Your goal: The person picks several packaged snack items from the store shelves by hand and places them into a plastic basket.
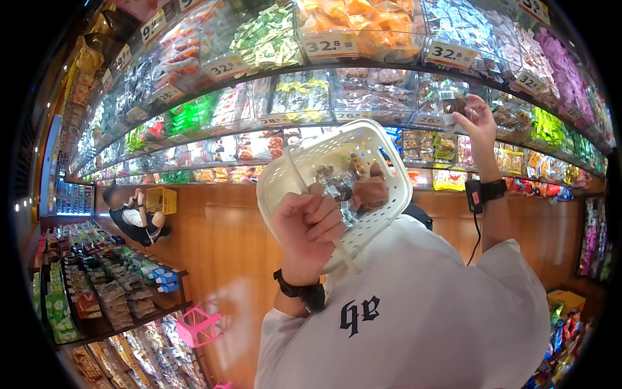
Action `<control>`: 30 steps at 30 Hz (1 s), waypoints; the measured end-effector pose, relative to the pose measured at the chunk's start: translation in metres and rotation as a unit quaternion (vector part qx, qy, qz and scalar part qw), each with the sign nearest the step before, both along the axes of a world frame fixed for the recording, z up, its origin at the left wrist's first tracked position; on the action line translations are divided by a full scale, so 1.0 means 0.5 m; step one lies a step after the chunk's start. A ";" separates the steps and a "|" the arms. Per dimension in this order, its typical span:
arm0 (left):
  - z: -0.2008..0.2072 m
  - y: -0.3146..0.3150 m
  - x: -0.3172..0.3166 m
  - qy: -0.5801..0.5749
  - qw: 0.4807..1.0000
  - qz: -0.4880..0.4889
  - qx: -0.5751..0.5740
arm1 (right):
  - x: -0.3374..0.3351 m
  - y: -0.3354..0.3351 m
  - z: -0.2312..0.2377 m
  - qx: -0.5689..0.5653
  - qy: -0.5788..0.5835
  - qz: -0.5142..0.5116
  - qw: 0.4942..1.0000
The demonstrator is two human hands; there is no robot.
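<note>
Left grip [310, 223] is clamped round the handle [296, 172] of a white basket [272, 188], mid-frame, bagged snacks [370, 191] inside. Right grip [478, 120], upper right, looks pinched on a clear packet [452, 105] in front of the stocked shelves [350, 65]. Risks: fingertip hold seems shallow, so a slick wrapper could slip and drop. Basket looks tilted; handle swivel could spill its contents over the rim. Cable [479, 236] at right wrist could snag.
</note>
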State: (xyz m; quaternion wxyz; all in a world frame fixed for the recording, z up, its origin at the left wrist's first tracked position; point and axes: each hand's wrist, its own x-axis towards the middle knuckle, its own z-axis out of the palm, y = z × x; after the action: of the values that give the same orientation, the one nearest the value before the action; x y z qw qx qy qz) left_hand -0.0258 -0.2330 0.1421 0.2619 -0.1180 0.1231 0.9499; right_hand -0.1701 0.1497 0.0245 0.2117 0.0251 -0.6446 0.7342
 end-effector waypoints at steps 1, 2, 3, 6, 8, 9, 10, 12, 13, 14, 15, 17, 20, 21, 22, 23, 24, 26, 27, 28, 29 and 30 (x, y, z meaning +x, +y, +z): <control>-0.004 -0.008 0.008 0.001 1.000 0.007 0.010 | -0.005 -0.011 0.015 -0.011 0.006 -0.029 1.000; -0.009 -0.015 0.016 0.002 1.000 0.015 0.021 | -0.020 -0.004 0.000 -0.027 0.014 -0.036 0.999; -0.011 -0.021 0.024 0.004 0.999 0.020 0.025 | -0.034 0.004 -0.007 -0.024 0.016 -0.030 0.999; -0.015 -0.039 0.044 0.012 0.999 0.029 0.027 | -0.113 0.093 -0.087 -0.053 -0.168 -0.099 0.979; -0.010 -0.052 0.064 0.000 0.999 0.044 0.012 | -0.168 0.156 -0.149 0.227 -0.061 -0.046 0.971; -0.007 -0.059 0.074 0.002 0.999 0.047 0.014 | -0.190 0.188 -0.171 0.575 0.090 -0.005 0.813; -0.007 -0.063 0.085 0.003 0.998 0.063 0.008 | -0.216 0.137 -0.141 0.240 -0.087 -0.030 0.966; -0.009 -0.069 0.105 0.007 0.997 0.078 0.004 | -0.262 0.081 -0.121 -0.074 -0.193 -0.078 0.975; -0.013 -0.070 0.113 0.009 0.997 0.082 0.010 | -0.287 0.082 -0.140 -0.015 -0.133 -0.112 0.985; -0.013 -0.071 0.122 0.010 0.996 0.089 0.015 | -0.313 0.089 -0.147 0.222 -0.142 -0.173 0.949; -0.011 -0.073 0.132 0.012 0.996 0.092 0.017 | -0.337 0.095 -0.152 0.446 -0.141 -0.223 0.855; -0.009 -0.080 0.139 0.015 0.996 0.089 0.021 | -0.368 0.121 -0.197 0.625 0.000 -0.282 0.728; -0.013 -0.091 0.175 0.013 0.991 0.131 0.012 | -0.320 -0.021 -0.142 0.439 -0.075 -0.003 0.895; -0.009 -0.093 0.176 0.016 0.992 0.122 0.016 | -0.336 0.033 -0.150 0.515 -0.077 -0.066 0.851; -0.009 -0.097 0.180 0.017 0.992 0.126 0.017 | -0.345 0.031 -0.149 0.583 -0.076 -0.115 0.801; -0.008 -0.101 0.184 0.018 0.991 0.129 0.018 | -0.339 0.039 -0.153 0.555 -0.114 -0.136 0.813; -0.007 -0.104 0.186 0.019 0.991 0.132 0.018 | -0.345 0.039 -0.155 0.556 -0.111 -0.135 0.813; -0.004 -0.108 0.190 0.022 0.991 0.133 0.027 | -0.352 0.047 -0.159 0.531 -0.165 -0.141 0.819; -0.004 -0.109 0.192 0.023 0.990 0.134 0.027 | -0.355 0.053 -0.162 0.532 -0.164 -0.141 0.819; -0.005 -0.110 0.194 0.018 0.990 0.140 0.029 | -0.356 0.059 -0.166 0.503 -0.149 -0.137 0.840; -0.006 -0.111 0.195 0.013 0.989 0.146 0.031 | -0.358 0.065 -0.168 0.474 -0.134 -0.134 0.860; -0.008 -0.114 0.196 0.014 0.988 0.150 0.030 | -0.359 0.056 -0.161 0.440 -0.157 -0.092 0.879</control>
State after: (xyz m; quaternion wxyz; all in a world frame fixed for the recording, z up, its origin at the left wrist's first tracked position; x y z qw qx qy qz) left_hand 0.0722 -0.2897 0.1378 0.1178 -0.1142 0.0792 0.9833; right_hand -0.3498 0.1775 -0.0561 0.1415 -0.0599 -0.9256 0.3460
